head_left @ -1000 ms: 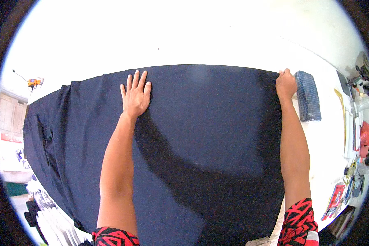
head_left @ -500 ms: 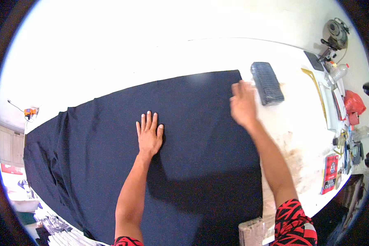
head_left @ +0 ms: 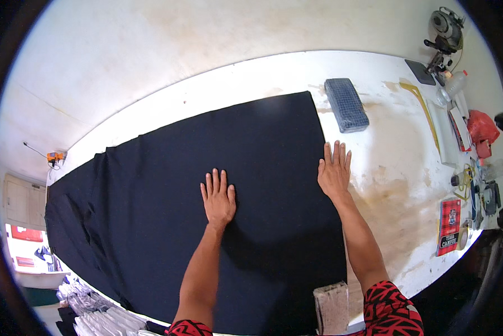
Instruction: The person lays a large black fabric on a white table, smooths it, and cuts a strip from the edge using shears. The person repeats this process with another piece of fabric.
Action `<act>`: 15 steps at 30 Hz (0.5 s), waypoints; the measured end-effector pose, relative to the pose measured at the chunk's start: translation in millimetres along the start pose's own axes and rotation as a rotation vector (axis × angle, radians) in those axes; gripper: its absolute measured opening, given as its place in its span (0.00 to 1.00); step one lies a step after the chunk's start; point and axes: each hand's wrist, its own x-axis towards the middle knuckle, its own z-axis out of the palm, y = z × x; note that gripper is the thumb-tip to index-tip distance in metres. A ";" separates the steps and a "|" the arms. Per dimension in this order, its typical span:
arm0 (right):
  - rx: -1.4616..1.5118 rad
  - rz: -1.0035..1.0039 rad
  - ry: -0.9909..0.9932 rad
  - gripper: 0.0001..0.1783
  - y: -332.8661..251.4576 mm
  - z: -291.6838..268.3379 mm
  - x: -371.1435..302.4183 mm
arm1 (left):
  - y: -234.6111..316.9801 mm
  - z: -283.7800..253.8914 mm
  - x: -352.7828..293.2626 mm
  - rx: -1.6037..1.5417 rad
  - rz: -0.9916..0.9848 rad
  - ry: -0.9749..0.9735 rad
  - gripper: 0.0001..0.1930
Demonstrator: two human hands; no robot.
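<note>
Pressing down flat, the left hand [head_left: 218, 197] lies in the middle of the dark navy cloth [head_left: 167, 196], fingers open and slightly fanned, gripping nothing. The right hand [head_left: 334, 172] rests palm-down at the cloth's right edge, fingers straight and close together, half on the fabric and half on the white counter [head_left: 386, 140]. The cloth covers most of the counter and hangs over its left end, where soft folds gather; the near edge runs under both forearms.

To my eye this is smoothing. It would go best with the left palm anchoring the centre while the right sweeps outward along the edge, pressure even and light so the weave is not dragged askew. The rumpled left end looks to need the most care.

Closest to me, a pale block [head_left: 331, 305] stands at the near edge beside the right forearm. Farther off, a dark blue ribbed block [head_left: 346, 104] lies just beyond the cloth's far right corner, not touching it. Tools and a red bag [head_left: 481, 127] crowd the far right end.
</note>
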 end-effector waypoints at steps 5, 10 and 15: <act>0.300 -0.508 -0.063 0.35 -41.4 -33.9 -106.3 | 47.7 -0.7 -42.7 -0.132 0.030 0.118 0.31; 0.168 -0.202 -0.102 0.37 3.1 -22.1 -142.9 | 119.8 3.0 -128.6 -0.170 0.361 0.014 0.33; 0.123 0.080 0.232 0.39 82.9 -7.5 -27.6 | 209.2 16.7 -161.6 -0.282 0.628 -0.249 0.37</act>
